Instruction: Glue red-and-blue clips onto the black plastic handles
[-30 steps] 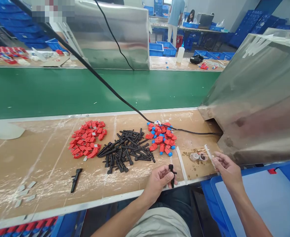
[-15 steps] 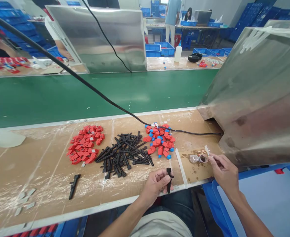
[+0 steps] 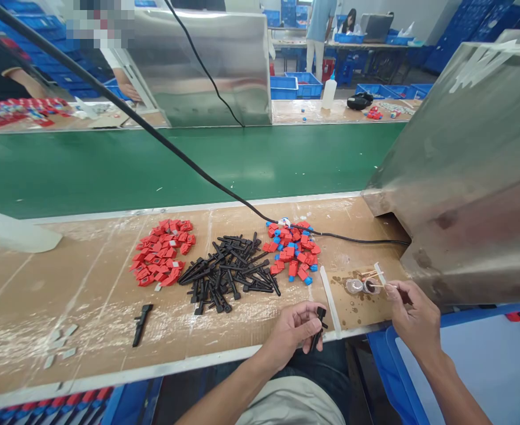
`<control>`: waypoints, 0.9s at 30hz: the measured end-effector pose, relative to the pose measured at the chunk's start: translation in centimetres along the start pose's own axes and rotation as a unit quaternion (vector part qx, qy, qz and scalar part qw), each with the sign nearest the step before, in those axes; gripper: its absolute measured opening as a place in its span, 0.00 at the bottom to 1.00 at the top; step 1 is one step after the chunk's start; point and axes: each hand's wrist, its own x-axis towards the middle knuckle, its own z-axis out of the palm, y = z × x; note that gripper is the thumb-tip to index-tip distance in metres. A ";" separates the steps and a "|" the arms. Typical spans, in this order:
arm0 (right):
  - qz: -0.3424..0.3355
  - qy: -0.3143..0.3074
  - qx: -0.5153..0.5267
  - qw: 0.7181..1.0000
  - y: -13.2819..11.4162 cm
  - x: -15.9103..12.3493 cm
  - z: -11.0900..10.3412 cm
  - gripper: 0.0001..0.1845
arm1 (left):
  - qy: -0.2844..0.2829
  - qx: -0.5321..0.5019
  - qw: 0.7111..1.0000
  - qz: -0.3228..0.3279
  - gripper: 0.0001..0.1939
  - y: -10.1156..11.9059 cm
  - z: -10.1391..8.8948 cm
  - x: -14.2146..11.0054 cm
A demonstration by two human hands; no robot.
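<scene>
My left hand (image 3: 288, 333) is closed on a black plastic toy gun (image 3: 317, 333), held tilted at the table's front edge. A thin stick (image 3: 378, 286) is pinched in my right hand (image 3: 417, 319). Its tip is at a small round cup (image 3: 372, 287) with dark contents; whether it touches the liquid is too small to tell. Beside that stands a second small clear cup (image 3: 354, 286). Left of my hands lie a pile of black toy guns (image 3: 231, 274), a heap of red-and-blue parts (image 3: 291, 254) and a heap of red parts (image 3: 162, 254).
A single black toy gun (image 3: 141, 326) and several grey flat pieces (image 3: 69, 353) lie on the left. A black cable (image 3: 206, 176) crosses above the table. At right stands a metal panel (image 3: 476, 165); beyond the green strip (image 3: 242, 159), people are at other tables.
The view has shifted slightly, so the scene sits further right. In my left hand the toy gun has gone from upright to tilted. My right hand stays by the cups with the stick.
</scene>
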 end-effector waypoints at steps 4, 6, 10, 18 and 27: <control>-0.038 -0.010 0.014 0.999 0.0 -0.3 -0.3 0.10 | -0.013 -0.012 1.000 -0.013 0.30 0.0 1.1 0.5; -0.043 -0.005 0.026 0.999 0.0 -0.5 -0.5 0.10 | -0.015 -0.018 0.999 -0.024 0.30 -0.2 1.4 0.7; 0.036 -0.007 0.070 0.997 0.3 -1.1 -0.1 0.14 | -0.008 -0.037 0.998 -0.045 0.31 -0.5 1.6 1.2; 0.454 0.066 0.390 0.798 0.9 -0.3 1.0 0.31 | -0.006 -0.080 0.994 -0.073 0.32 -0.6 2.7 2.0; 0.514 0.058 0.464 0.719 0.3 0.7 -0.3 0.31 | -0.017 -0.119 0.989 -0.084 0.29 -0.8 3.8 2.8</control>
